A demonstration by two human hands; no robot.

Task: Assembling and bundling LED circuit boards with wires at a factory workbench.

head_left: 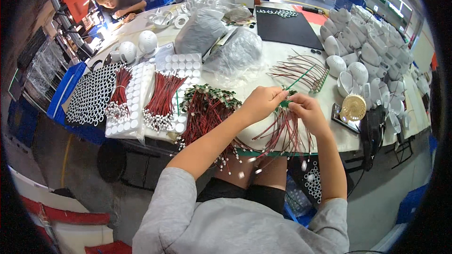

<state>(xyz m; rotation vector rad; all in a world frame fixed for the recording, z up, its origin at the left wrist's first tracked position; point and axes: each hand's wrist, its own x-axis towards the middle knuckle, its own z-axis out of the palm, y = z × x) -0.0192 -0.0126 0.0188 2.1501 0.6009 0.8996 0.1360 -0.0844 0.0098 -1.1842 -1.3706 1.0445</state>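
My left hand (264,105) and my right hand (308,111) meet over the front of the table, both closed at the top of a bundle of red wires (286,124). Small green pieces show between the fingertips. A thin green strip (301,78), like a cable tie, sticks up from there to the upper right. White connectors dangle from the wires past the table edge, some blurred. Left of the hands lies a big pile of red and black wires with small green circuit boards (209,95). Behind the hands, a row of wired boards (321,81) is spread out.
White round housings (372,42) are heaped at right, near a small golden fan (353,107). Wire bundles (162,95) lie on white disc sheets (134,95), beside white rings (94,91). Plastic bags (235,55) and a black mat (287,29) lie farther back. Two people sit across.
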